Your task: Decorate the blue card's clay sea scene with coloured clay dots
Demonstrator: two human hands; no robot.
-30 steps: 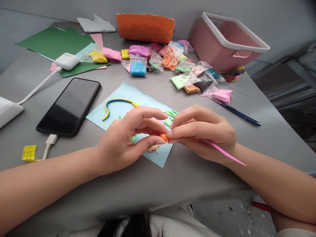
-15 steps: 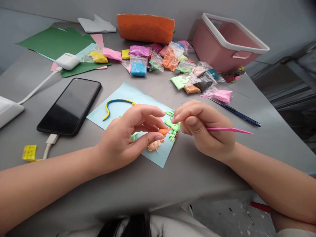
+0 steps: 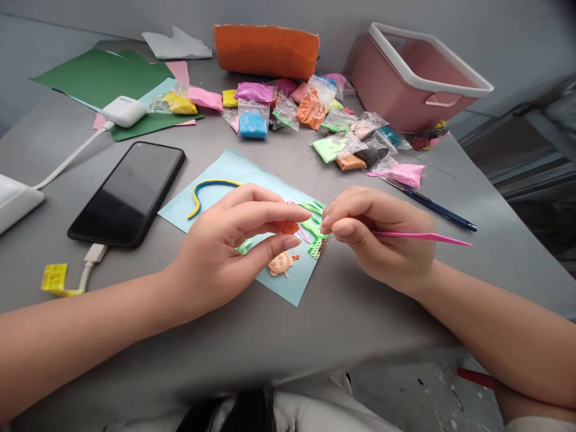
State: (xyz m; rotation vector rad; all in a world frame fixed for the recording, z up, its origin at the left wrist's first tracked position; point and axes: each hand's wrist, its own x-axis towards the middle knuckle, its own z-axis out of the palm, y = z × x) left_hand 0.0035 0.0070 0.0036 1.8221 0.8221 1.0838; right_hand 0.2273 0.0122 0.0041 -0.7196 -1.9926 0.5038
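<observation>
My left hand (image 3: pixel 234 249) hovers over a light blue card (image 3: pixel 234 171) and pinches a small orange clay piece (image 3: pixel 289 227) between thumb and fingers. My right hand (image 3: pixel 380 240) is closed round a thin pink modelling tool (image 3: pixel 423 237) whose free end points right. On the card lie a yellow and blue clay arc (image 3: pixel 211 189), green clay leaves (image 3: pixel 312 219) and a small orange clay figure (image 3: pixel 281 264). The fingertips of both hands nearly meet above the leaves.
A black phone (image 3: pixel 128 192) on a cable lies left of the card. Several bags of coloured clay (image 3: pixel 310 114) are spread behind it. At the back stand a pink bin (image 3: pixel 414 78) and an orange pouch (image 3: pixel 265 51). A dark pen (image 3: pixel 434 207) lies right; green paper (image 3: pixel 101 75) far left.
My hands have drawn apart after touching. The right hand turned the pink tool from pointing down-right to level. The left hand lifted the orange piece slightly, uncovering the small orange figure.
</observation>
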